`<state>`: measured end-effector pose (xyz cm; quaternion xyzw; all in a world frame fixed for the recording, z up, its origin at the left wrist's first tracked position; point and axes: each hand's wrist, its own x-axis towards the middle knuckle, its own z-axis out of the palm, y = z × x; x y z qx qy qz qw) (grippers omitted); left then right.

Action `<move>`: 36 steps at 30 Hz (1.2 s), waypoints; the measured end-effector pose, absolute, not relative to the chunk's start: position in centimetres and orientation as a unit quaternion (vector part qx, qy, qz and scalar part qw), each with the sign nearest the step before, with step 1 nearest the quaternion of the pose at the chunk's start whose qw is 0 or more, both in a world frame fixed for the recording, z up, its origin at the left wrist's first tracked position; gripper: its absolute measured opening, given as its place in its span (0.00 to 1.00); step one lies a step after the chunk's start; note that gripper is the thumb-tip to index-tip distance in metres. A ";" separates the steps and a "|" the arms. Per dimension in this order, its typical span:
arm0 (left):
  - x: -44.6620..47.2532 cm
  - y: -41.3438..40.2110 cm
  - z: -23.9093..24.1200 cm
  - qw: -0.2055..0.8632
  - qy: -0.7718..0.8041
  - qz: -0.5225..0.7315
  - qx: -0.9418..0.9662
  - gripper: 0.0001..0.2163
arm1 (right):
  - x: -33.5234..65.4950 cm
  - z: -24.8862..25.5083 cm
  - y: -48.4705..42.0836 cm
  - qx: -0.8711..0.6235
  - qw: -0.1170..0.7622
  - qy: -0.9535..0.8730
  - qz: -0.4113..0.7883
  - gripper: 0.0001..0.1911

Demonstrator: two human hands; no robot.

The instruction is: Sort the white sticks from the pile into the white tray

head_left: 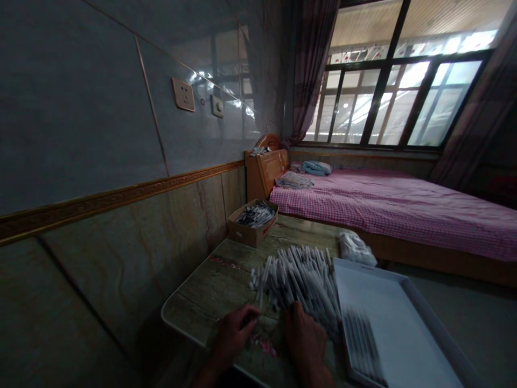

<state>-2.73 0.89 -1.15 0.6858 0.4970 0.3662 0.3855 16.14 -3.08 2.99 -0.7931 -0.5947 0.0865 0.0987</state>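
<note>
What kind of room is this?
It is probably a bedroom in someone's home, also used for handwork. There is a bed with a pink checked sheet, a wall socket, and a table piled with thin white tubes.

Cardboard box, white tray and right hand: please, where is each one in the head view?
Cardboard box [247, 233], head view, front wall.
White tray [388, 323], head view, bare floor.
Right hand [305, 344], head view, back of hand.

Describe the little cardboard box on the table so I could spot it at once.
Find the pink checked bed under the window, then its wooden headboard. Just below that, on the far corner of the table, sits an open cardboard box. It alone holds a dark-looking bundle of sticks, unlike the loose white heap beside the right hand.
</note>
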 end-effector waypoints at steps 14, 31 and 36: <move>-2.3 0.3 0.3 0.361 0.484 0.319 0.730 0.13 | 16.7 1.3 -3.8 -0.814 0.131 -0.562 0.067 0.16; 0.9 0.9 0.3 0.244 0.527 0.249 0.775 0.10 | 17.0 -1.8 -3.9 -0.634 0.389 -0.667 -0.043 0.21; 2.2 2.0 0.2 0.311 0.526 0.307 0.730 0.08 | 17.1 -2.0 -3.9 -0.637 0.399 -0.658 -0.038 0.20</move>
